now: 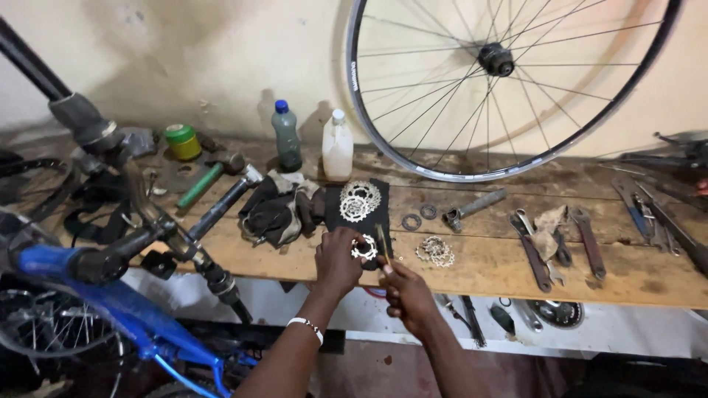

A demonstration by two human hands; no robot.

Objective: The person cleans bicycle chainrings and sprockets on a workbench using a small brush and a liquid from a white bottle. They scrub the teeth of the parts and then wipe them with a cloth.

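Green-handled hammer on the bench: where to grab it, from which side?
Take the green-handled hammer by the green shaft near its lower-left end, coming from the front bench edge. It lies flat and diagonal, head up-right beside the dark rag; the handle's near end looks free.

So the surface [472, 265] runs along the wall, wheel [509, 88] leaning at the back. Two bottles [313, 141] stand left of the wheel, a tin [182, 141] further left, a hammer [210, 177] just in front of that. Rag [276, 206] sits mid-left, a cog stack [359, 200] right beside it. Both hands are at the front edge: left hand [337, 259] on a sprocket [364, 247], right hand [404, 291] just right of it. More cogs [435, 251] right of those, wrenches [557, 243] way over right. Bike [110, 295] is down left, in front of the surface.
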